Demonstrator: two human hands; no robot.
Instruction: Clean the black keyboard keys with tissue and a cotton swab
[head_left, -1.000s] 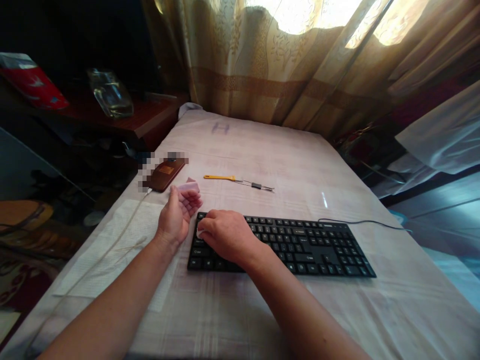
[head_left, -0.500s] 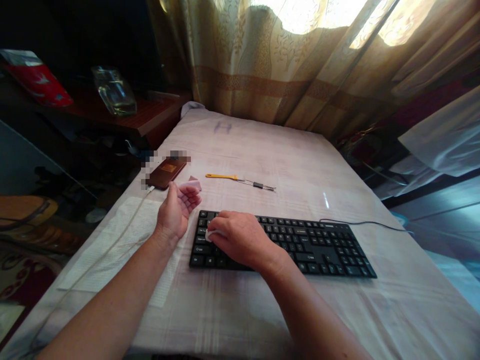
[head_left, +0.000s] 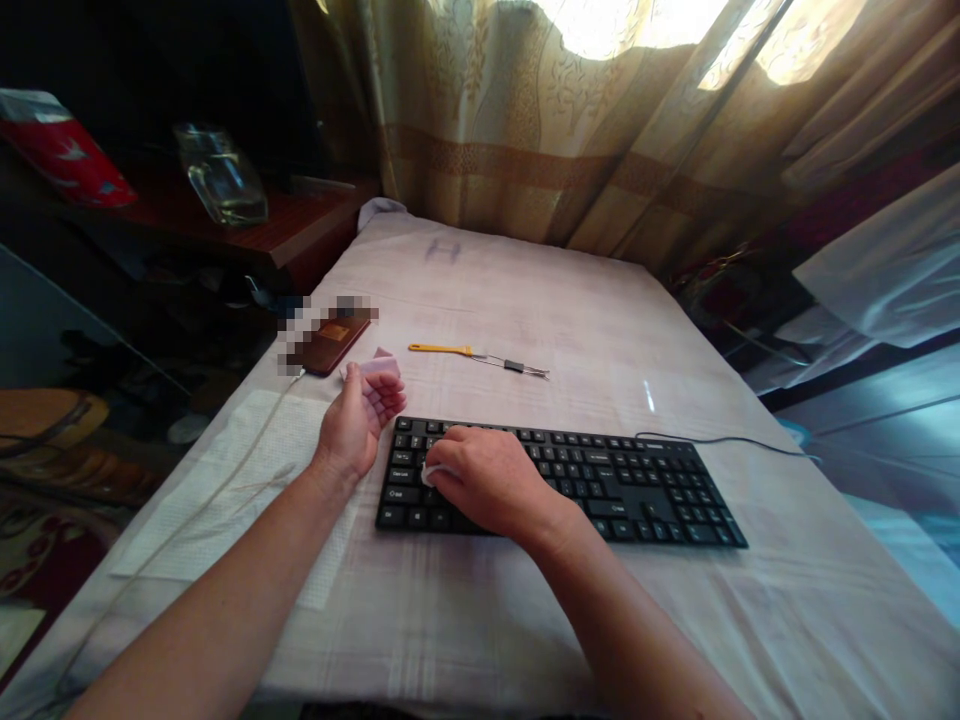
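Observation:
My right hand (head_left: 491, 475) is closed on a small white wipe (head_left: 431, 472), pressed against the left part of a black keyboard (head_left: 637, 490). Some of the wipe is hidden under the fingers. Just left of the keyboard, my left hand (head_left: 356, 425) rests on its side with loosely curled fingers apart from the thumb, palm toward the keyboard, and no object shows in it. Behind those fingers is a folded pale pink piece of cloth or paper (head_left: 381, 367), partly covered by the hand. A yellow-handled brush-like tool (head_left: 442, 349) lies beyond the keyboard.
A phone (head_left: 334, 340) lies at the table's left edge with a white cable (head_left: 244, 455) running over a white paper towel (head_left: 180, 530). Tweezers with a dark band (head_left: 513, 366) lie by the yellow tool. A glass jug (head_left: 225, 185) and red container (head_left: 67, 150) stand on the side shelf.
My right hand has slid the wipe slightly rightward over the keys. My left hand has shifted very slightly toward the keyboard. The view has tilted a little.

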